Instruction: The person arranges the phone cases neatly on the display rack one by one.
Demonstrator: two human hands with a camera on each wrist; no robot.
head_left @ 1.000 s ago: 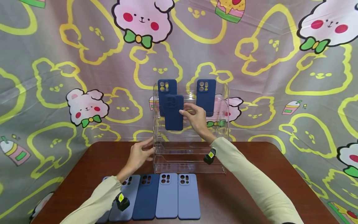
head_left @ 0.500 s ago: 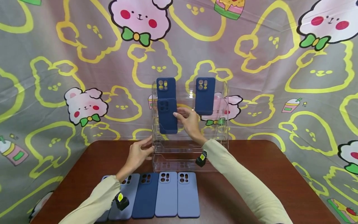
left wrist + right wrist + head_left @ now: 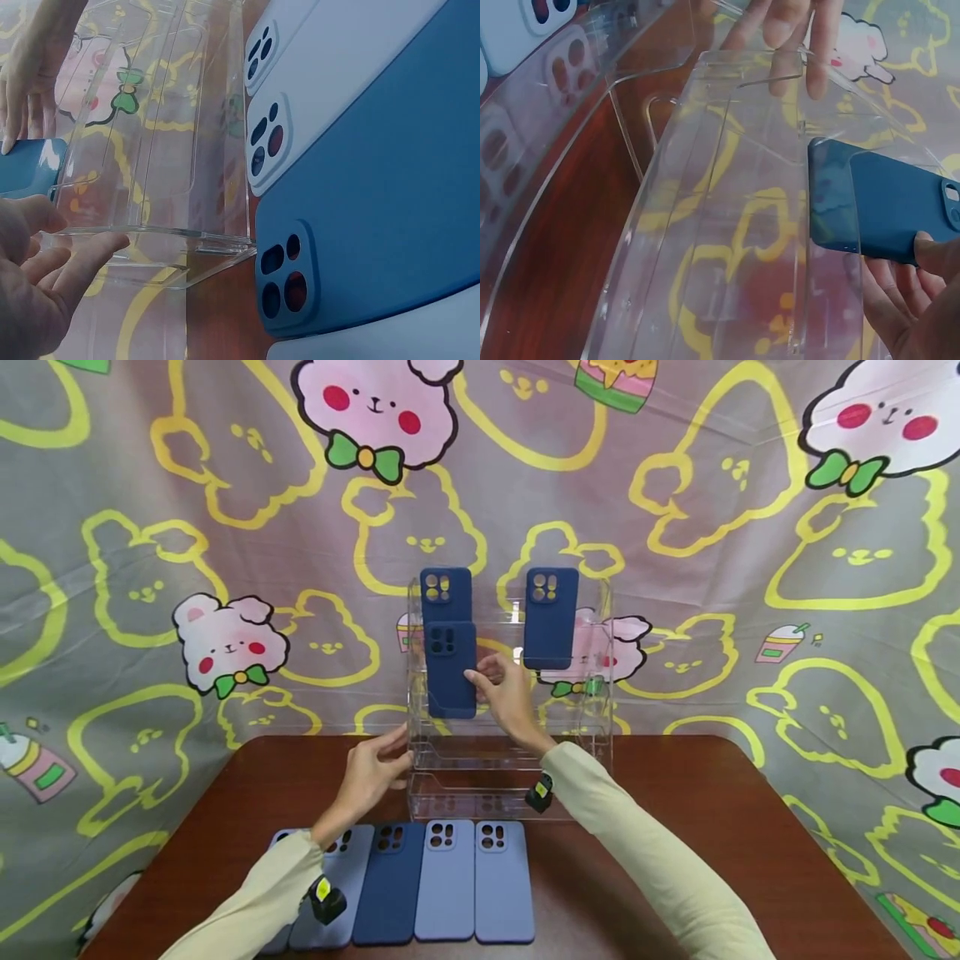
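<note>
A dark blue phone case [image 3: 451,681] stands in a middle tier of the clear acrylic display rack [image 3: 510,806], at its left end. My right hand [image 3: 507,697] pinches the case's right edge. In the right wrist view, the thumb lies on the side of the case [image 3: 885,202] and the other fingers are beneath it. The case's lower end sits behind the clear front lip. My left hand [image 3: 375,770] rests against the rack's left side with fingers extended, seen through the plastic in the right wrist view. Two more dark blue cases, left [image 3: 446,589] and right [image 3: 551,622], stand on the top tier.
A row of phone cases lies on the brown table [image 3: 637,860] before the rack: light lilac ones [image 3: 504,893], a dark blue one [image 3: 387,893] and others partly under the left sleeve. A patterned cloth [image 3: 675,652] hangs behind the rack.
My right hand has brought the dark blue case left and down into the tier, then slid slightly lower along its edge. The left hand has stayed at the rack's side.
</note>
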